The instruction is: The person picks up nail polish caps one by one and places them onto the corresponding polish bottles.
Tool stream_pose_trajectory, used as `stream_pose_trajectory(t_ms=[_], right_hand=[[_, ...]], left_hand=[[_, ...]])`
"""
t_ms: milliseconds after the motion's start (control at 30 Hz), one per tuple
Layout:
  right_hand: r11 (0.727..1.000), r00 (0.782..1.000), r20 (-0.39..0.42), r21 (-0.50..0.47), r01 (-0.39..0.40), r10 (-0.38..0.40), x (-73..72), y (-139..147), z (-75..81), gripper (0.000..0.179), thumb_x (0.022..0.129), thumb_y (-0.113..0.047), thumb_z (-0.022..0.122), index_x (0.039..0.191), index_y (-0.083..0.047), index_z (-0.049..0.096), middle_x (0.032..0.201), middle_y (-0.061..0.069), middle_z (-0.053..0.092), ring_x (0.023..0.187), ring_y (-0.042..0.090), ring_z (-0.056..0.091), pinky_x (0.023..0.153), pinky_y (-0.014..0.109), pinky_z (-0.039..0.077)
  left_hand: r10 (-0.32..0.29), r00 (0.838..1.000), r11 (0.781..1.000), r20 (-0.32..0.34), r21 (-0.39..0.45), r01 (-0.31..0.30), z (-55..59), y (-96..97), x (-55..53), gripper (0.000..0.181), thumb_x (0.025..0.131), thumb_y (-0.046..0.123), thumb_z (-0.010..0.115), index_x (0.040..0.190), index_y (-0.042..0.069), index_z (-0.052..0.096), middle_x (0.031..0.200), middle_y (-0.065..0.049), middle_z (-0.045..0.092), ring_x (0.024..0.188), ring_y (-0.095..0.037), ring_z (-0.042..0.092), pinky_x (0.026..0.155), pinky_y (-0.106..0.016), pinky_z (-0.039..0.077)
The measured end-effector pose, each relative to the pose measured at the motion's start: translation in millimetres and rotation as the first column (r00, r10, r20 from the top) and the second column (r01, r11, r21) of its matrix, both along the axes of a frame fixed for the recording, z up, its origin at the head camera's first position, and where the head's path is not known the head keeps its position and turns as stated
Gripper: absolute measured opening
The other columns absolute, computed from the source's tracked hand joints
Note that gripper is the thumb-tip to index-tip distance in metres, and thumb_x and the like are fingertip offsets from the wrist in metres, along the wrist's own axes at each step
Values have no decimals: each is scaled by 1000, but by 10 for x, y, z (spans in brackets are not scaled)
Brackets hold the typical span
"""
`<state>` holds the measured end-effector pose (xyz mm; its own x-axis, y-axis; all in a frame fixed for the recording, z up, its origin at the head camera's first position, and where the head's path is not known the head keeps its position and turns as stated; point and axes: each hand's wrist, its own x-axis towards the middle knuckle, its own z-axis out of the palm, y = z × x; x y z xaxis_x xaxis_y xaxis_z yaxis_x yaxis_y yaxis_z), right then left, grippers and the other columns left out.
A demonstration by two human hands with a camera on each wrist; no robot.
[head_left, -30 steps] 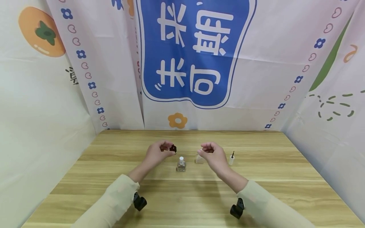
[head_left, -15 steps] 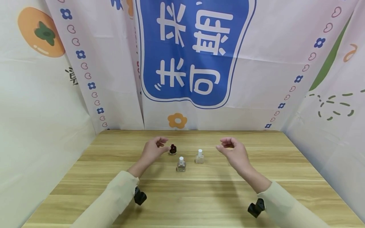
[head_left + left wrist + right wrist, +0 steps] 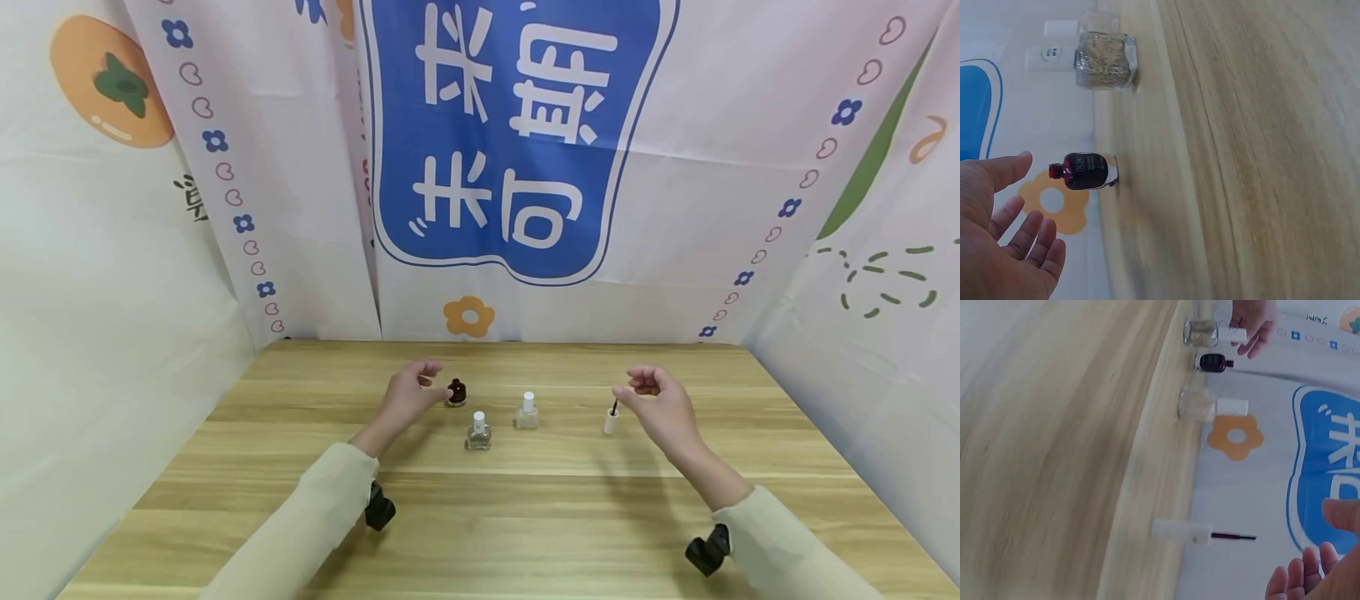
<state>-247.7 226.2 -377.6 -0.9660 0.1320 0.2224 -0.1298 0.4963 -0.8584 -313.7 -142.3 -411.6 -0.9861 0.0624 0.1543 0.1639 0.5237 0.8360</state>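
Observation:
An uncapped dark red nail polish bottle [image 3: 456, 393] stands on the table. My left hand [image 3: 411, 395] hovers beside it with relaxed fingers; the left wrist view shows a gap between the fingers and the bottle's neck [image 3: 1055, 171]. Over on the right, a white nail polish cap [image 3: 611, 422] stands upside down, its dark brush [image 3: 1234, 536] pointing up. Near the brush tip is my right hand [image 3: 663, 408], holding nothing, its fingers loosely bent. The right wrist view has the hand apart from the brush.
Two capped nail polish bottles stand between the hands: a glittery one [image 3: 478, 436] nearer me and a pale clear one [image 3: 527, 414] farther back to its right. A printed cloth [image 3: 675, 250] hangs along the table's back edge, with cloth at both sides too.
My right hand has moved right, from over the pale clear bottle to near the upturned brush cap. The left hand has drawn slightly back from the dark red bottle.

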Motion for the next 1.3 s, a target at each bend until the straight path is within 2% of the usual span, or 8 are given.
stream_pose_trajectory(t_ms=[233, 433, 633, 833, 967, 1300], right_hand=[[999, 995, 95, -29, -20, 22, -112, 129, -131, 46, 89, -18, 72, 123, 6, 51, 112, 18, 54, 96, 22, 52, 74, 17, 47], [996, 979, 186, -48, -76, 84, -184, 166, -256, 54, 85, -11, 74, 126, 11, 48, 115, 22, 54, 99, 25, 53, 82, 23, 47], [992, 968, 224, 20, -121, 114, -224, 150, -341, 50, 83, -9, 74, 122, 11, 52, 110, 21, 58, 101, 31, 54, 86, 38, 46], [989, 955, 264, 28, -145, 132, -258, 120, -405, 46, 80, -4, 75, 117, 12, 52, 103, 17, 59, 93, 27, 55, 78, 33, 49], [987, 953, 264, 21, -158, 147, -284, 99, -460, 43, 80, -3, 76, 113, 13, 53, 98, 15, 58, 89, 24, 55, 74, 30, 49], [990, 953, 283, 54, -128, 107, -299, 57, -509, 29, 81, -1, 74, 102, 8, 57, 92, 12, 58, 84, 23, 52, 71, 30, 45]], left_hand=[[-9, 1000, 1000, 13, -13, 9, -109, 20, -94, 49, 81, 10, 78, 125, -1, 58, 127, -21, 55, 115, -38, 52, 91, -45, 48], [1, 999, 1000, 33, -20, 0, -158, 41, -151, 50, 81, 11, 79, 124, -2, 57, 126, -21, 55, 112, -35, 52, 90, -44, 48], [-14, 999, 999, 47, -28, 15, -190, 76, -196, 50, 81, 10, 78, 125, -3, 57, 122, -18, 58, 110, -33, 52, 91, -44, 47], [-7, 999, 998, 45, -57, 10, -211, 151, -223, 47, 79, 9, 79, 120, -2, 59, 117, -15, 60, 109, -32, 54, 93, -45, 47], [1, 999, 997, 40, -80, 2, -227, 178, -218, 44, 79, 8, 79, 117, -1, 59, 113, -15, 61, 106, -32, 55, 92, -45, 47], [15, 1000, 995, 27, -99, -12, -259, 210, -235, 33, 78, 5, 78, 106, 1, 61, 103, -12, 62, 96, -28, 56, 87, -43, 48]])
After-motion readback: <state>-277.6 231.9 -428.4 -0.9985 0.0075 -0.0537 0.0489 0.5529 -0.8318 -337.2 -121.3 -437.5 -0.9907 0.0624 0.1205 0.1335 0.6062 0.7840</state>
